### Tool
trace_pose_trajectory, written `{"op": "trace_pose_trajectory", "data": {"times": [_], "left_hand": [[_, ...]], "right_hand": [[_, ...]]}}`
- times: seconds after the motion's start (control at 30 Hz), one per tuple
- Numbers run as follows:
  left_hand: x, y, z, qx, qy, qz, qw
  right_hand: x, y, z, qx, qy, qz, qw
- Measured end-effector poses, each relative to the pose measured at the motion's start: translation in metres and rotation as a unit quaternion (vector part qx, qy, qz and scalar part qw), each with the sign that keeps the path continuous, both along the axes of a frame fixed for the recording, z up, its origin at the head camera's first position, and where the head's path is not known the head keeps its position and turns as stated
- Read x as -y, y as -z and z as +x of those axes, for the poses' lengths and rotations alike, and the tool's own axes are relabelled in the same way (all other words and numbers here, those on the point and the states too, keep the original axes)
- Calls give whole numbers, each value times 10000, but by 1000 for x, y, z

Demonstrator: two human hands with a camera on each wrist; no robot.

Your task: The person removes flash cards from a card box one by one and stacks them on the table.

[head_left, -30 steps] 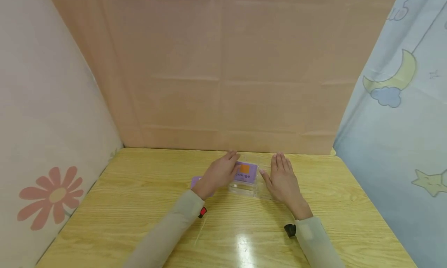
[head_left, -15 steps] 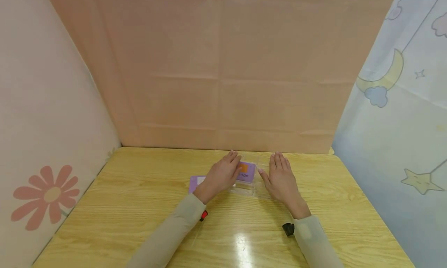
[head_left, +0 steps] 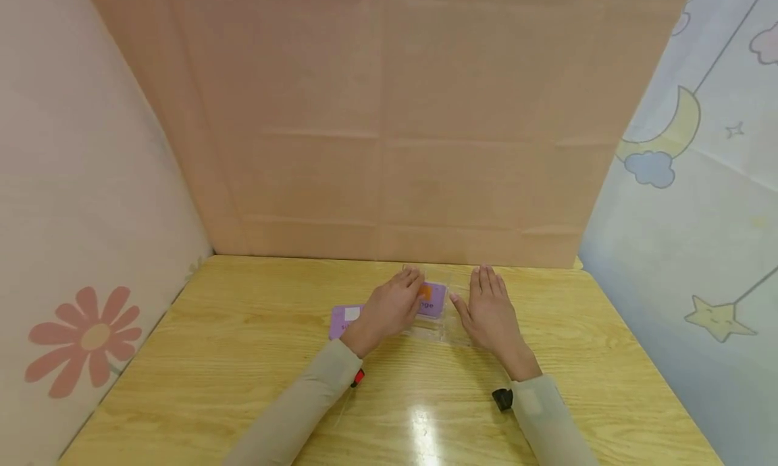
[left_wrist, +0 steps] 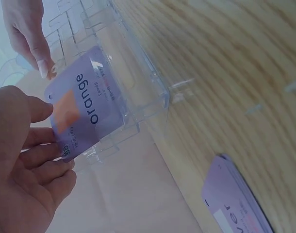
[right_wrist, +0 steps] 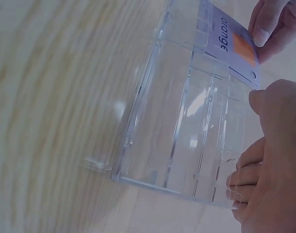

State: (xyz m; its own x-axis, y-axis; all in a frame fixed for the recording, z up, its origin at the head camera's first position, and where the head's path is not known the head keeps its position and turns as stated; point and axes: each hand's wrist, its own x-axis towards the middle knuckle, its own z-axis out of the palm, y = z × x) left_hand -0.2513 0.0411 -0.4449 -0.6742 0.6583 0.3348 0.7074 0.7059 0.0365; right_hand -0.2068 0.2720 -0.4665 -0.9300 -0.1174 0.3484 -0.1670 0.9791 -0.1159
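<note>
A purple flashcard [head_left: 433, 302] with an orange square and the word "orange" leans in the left part of a clear plastic tiered card stand [right_wrist: 160, 109]. My left hand [head_left: 389, 307] pinches the card's upper edge, thumb on the printed face and fingers behind, as the left wrist view shows. My right hand [head_left: 492, 314] lies against the stand's right part, fingers straight along its back edge. Its thumb [right_wrist: 257, 101] points toward the card's punched corner. In the right wrist view, the stand's tiers beside the card hold nothing.
A small stack of purple cards [left_wrist: 230, 196], a white square on the top one, lies on the wooden table [head_left: 243, 358] left of the stand, partly behind the left wrist. A tan backdrop [head_left: 383, 148] rises close behind, with patterned cloths at both sides.
My left hand has shifted slightly rightward over the orange card, covering more of its word. More of the card stack shows beside the wrist. The right hand stays at the stand.
</note>
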Motion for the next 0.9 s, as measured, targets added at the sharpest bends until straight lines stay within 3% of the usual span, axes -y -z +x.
{"op": "trace_pose_trajectory", "data": {"times": [0.33, 0.9], "left_hand": [[-1, 4, 4, -5, -120, -153, 9998], [1, 6, 8, -382, -85, -196, 9990]], "right_hand": [[-1, 0, 0, 39, 13, -15, 10000], [-1, 0, -1, -4, -22, 11, 10000]]}}
